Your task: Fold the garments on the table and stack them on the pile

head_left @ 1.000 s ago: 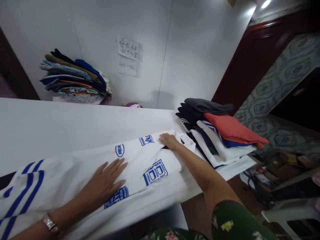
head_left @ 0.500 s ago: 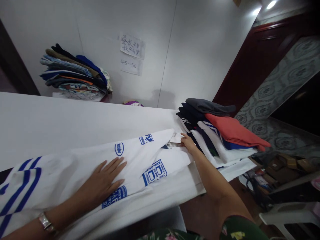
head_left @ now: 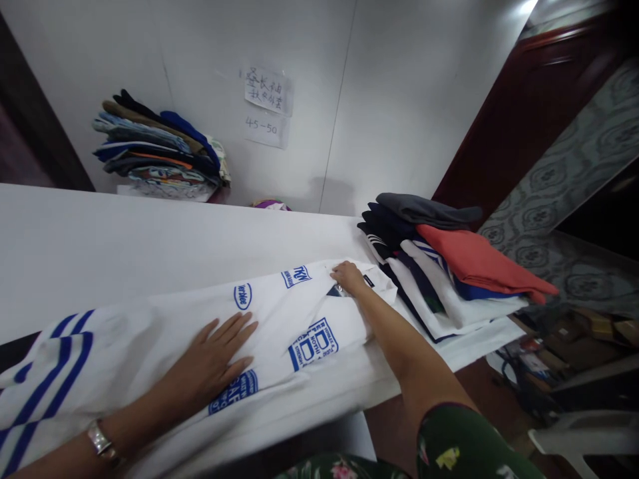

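Observation:
A white long-sleeved shirt (head_left: 174, 313) with blue printed badges and blue stripes lies spread across the table, its collar end to the right. My left hand (head_left: 219, 362) rests flat on its middle, fingers spread. At the neck opening, my right hand (head_left: 348, 278) has its fingers bent together on the front edge of the shirt, just left of the collar (head_left: 382, 286). A dark neck label shows beside that hand. The fingertips are partly hidden, but they appear to pinch the cloth.
Close by on the right stands a stack of folded clothes, with a coral garment (head_left: 474, 256) and a grey one (head_left: 424, 209) on top. Another folded pile (head_left: 160, 146) sits beyond the white table (head_left: 124, 246), by the wall. Handwritten paper signs (head_left: 269, 93) hang there. A white stool (head_left: 584, 432) is lower right.
My right hand has moved left from the collar to the neck opening. The collar now lies flatter, with its dark label showing. My left hand stays on the shirt. The view has shifted slightly.

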Tool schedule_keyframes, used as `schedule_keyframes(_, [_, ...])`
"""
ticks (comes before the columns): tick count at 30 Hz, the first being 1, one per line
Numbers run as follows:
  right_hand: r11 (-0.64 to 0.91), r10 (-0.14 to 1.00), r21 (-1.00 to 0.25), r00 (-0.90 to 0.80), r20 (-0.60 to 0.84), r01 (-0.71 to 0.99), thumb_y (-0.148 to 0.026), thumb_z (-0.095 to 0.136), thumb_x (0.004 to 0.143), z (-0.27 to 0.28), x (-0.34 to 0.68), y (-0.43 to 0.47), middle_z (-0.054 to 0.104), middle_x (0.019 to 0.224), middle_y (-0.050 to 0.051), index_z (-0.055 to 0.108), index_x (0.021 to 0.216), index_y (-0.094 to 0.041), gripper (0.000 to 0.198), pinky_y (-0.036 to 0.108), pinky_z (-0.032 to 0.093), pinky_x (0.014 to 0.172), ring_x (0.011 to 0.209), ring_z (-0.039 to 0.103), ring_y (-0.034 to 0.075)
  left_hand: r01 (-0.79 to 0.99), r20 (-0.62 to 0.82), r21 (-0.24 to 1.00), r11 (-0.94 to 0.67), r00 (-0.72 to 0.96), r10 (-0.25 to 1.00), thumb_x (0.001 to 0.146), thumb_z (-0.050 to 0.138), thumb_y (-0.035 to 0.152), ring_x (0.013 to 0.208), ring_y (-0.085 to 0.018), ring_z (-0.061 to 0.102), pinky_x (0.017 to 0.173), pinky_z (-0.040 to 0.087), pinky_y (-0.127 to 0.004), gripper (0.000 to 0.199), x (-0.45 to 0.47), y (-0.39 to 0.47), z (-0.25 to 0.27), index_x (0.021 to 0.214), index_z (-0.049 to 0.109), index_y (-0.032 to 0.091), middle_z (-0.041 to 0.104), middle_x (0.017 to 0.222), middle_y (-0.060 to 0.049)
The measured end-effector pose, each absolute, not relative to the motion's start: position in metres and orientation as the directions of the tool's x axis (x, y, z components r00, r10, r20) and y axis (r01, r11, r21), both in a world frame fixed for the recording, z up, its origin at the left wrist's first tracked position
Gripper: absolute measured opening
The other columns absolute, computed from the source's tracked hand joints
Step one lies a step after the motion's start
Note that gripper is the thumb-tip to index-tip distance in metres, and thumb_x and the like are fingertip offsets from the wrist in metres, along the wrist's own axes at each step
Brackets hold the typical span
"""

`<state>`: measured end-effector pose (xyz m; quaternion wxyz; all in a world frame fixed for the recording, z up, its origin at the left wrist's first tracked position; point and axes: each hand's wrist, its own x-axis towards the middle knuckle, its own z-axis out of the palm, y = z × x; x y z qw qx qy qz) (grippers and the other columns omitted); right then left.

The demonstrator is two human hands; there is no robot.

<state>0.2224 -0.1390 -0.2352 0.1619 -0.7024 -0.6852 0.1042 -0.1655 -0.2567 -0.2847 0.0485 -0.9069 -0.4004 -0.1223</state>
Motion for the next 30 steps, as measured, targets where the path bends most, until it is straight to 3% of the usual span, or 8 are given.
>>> schedule_keyframes(4, [-0.034,0.996,-0.283,0.054,0.064,0.958,-0.038,0.051,0.092,-0.231,0.215,-0.143,0.062,0.133,0.012,0.071,0.118,-0.021,0.037,0.04,0.038,0.108,0.128,0.052,0.028,0.739,0.264,0.019,-0.674,0.646,0.716,0.094,0.042,0.051,0.141,-0.029,0.043,0.117,0.032,-0.049,0.057,-0.163,-0.257,-0.283,0.149,0.044,0.033,0.042,0.156,-0.003])
schedule_keyframes(10, [0.037,0.999,-0.242,-0.045,-0.026,0.97,-0.041,0.039,0.1,-0.241,0.201,-0.15,0.036,0.16,0.006,0.049,0.143,-0.026,0.047,0.046,0.025,0.118,0.148,0.028,0.024,0.745,0.227,0.02,-0.667,0.646,0.728,0.095,0.037,0.051,0.141,-0.028,0.044,0.115,0.034,-0.05,0.057,-0.157,-0.259,-0.272,0.145,0.05,0.029,0.047,0.153,-0.005])
schedule_keyframes(15, [0.015,0.998,-0.244,-0.029,-0.056,0.97,-0.044,0.036,0.101,-0.233,0.192,-0.154,0.037,0.159,0.009,0.051,0.141,-0.024,0.047,0.056,0.023,0.118,0.149,0.026,0.029,0.735,0.27,0.023,-0.677,0.648,0.712,0.094,0.039,0.054,0.139,-0.028,0.046,0.114,0.035,-0.048,0.057,-0.158,-0.258,-0.273,0.144,0.051,0.031,0.049,0.152,-0.004])
schedule_keyframes(19, [0.124,0.992,-0.287,-0.128,0.005,0.95,-0.054,0.03,0.102,-0.228,0.167,-0.167,0.032,0.162,0.007,0.047,0.144,-0.028,0.052,0.055,0.015,0.12,0.152,0.018,0.027,0.734,0.299,0.018,-0.678,0.643,0.705,0.094,0.037,0.057,0.139,-0.026,0.047,0.114,0.033,-0.044,0.058,-0.159,-0.256,-0.279,0.144,0.051,0.031,0.05,0.151,-0.004])
schedule_keyframes(24, [0.177,0.965,-0.341,-0.23,-0.124,0.923,-0.052,0.035,0.101,-0.237,0.152,-0.18,0.023,0.165,0.007,0.036,0.153,-0.028,0.057,0.053,0.013,0.122,0.154,0.015,0.024,0.754,0.26,0.065,-0.654,0.62,0.74,0.096,0.039,0.055,0.142,-0.025,0.043,0.117,0.03,-0.045,0.058,-0.154,-0.259,-0.274,0.146,0.049,0.028,0.048,0.153,-0.006])
schedule_keyframes(27, [0.137,0.974,-0.384,-0.194,-0.115,0.913,-0.049,0.035,0.101,-0.235,0.154,-0.183,0.028,0.164,0.007,0.043,0.149,-0.028,0.053,0.056,0.013,0.122,0.153,0.017,0.025,0.764,0.172,0.121,-0.633,0.612,0.772,0.095,0.042,0.055,0.144,-0.026,0.04,0.117,0.029,-0.046,0.058,-0.149,-0.264,-0.261,0.145,0.048,0.025,0.046,0.154,-0.009])
schedule_keyframes(30, [0.171,0.981,-0.42,-0.192,-0.007,0.891,-0.048,0.034,0.101,-0.227,0.149,-0.19,0.031,0.162,0.008,0.048,0.146,-0.027,0.052,0.058,0.013,0.122,0.153,0.018,0.026,0.773,0.089,0.182,-0.608,0.603,0.793,0.096,0.042,0.055,0.146,-0.026,0.035,0.118,0.026,-0.047,0.06,-0.149,-0.272,-0.245,0.148,0.043,0.025,0.041,0.157,-0.009])
